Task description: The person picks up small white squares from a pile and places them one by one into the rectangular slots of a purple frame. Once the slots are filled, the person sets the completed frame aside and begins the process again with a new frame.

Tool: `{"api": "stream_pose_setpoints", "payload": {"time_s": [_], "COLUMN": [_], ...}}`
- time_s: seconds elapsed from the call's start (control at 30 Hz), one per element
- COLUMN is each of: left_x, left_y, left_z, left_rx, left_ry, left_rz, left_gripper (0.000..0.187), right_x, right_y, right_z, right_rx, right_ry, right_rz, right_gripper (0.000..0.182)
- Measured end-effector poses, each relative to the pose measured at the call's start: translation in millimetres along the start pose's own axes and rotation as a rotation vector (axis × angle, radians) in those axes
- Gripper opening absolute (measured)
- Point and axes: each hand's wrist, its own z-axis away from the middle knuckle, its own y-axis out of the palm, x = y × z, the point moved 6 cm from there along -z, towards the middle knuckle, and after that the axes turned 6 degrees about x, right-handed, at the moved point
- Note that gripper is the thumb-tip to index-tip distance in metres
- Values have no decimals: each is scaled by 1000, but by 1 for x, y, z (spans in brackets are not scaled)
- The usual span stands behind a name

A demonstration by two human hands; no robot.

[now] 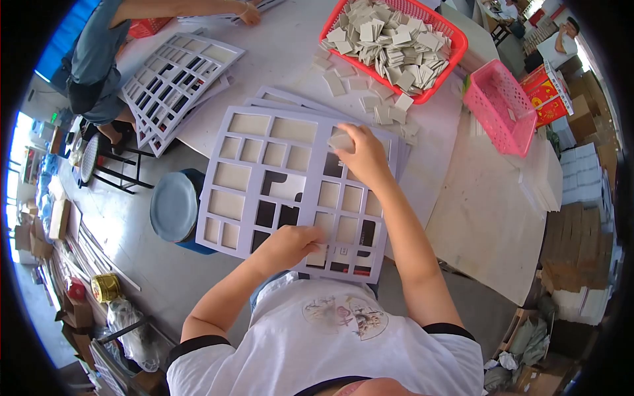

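A white frame board (253, 185) with many rectangular openings lies in front of me on other boards. Grey-beige pieces fill many openings; others show dark or printed backing. My right hand (362, 155), at the board's upper right, is closed on a grey piece (341, 140) between thumb and fingers, over an opening. My left hand (288, 248) rests closed at the lower middle of the board, its fingertips by a light piece; whether it grips that piece is hidden. Beyond the board, loose grey pieces (334, 83) lie on the table beside a red basket (458, 49) heaped with such pieces.
At the upper left, another person's arm (178, 8) reaches over the table (277, 56) near stacked boards (228, 54). A pink basket (500, 105) and a red box (543, 96) stand right. A blue stool (175, 206) is left. Another person (560, 46) sits far right.
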Motion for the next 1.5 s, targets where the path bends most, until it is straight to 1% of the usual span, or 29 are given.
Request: {"api": "stream_pose_setpoints", "payload": {"time_s": [0.03,0.13,0.17,0.23,0.27,0.33,0.43,0.53,0.63,0.73,0.77,0.9,1.0,1.03,1.13,1.23,1.33,1.43,1.5], "left_x": [-2,-4,-3,5,8,4,3,1,-2,1,1,-4,-6,-3,-1,0,-1,-5,-6], "left_y": [2,4,5,12,14,8,5,6,10,17,18,20,21,22,22,22,22,21,21], "left_z": [1,4,5,5,5,5,5,5,7,10,11,16,17,17,17,16,16,17,17], "left_rx": [-21,-69,-84,-24,5,-40,-45,-39,-87,-135,-147,-225,-286,-296,-303,-307,-312,-311,-307], "left_ry": [8,22,23,-43,-76,-55,-60,-40,14,68,84,119,133,146,152,152,147,157,160], "left_rz": [-21,-56,-61,-34,-23,29,59,27,-54,-136,-162,-197,-191,-185,-183,-172,-167,-174,-192], "left_gripper": [12,11,11,11,12,11,12,12,10,9,8,9,7,6,5,5,7,7,8], "right_x": [-3,-1,2,15,17,24,19,5,2,4,6,13,23,22,24,24,26,26,32], "right_y": [1,-3,-7,-18,-19,-22,-21,-18,-11,-2,0,8,6,10,9,8,12,14,15], "right_z": [2,15,22,40,48,70,102,129,149,168,173,188,193,195,195,196,199,201,203], "right_rx": [30,1,-41,-124,-57,74,199,211,167,205,232,303,280,265,208,208,254,150,125], "right_ry": [4,-92,-141,-245,-161,10,228,320,244,304,383,404,343,326,178,212,215,66,-5], "right_rz": [-19,6,-22,-77,-189,-412,-607,-718,-728,-688,-680,-580,-459,-468,-368,-379,-357,-265,-96], "right_gripper": [37,31,29,26,25,23,23,22,19,14,11,7,6,6,6,7,7,6,8]}}
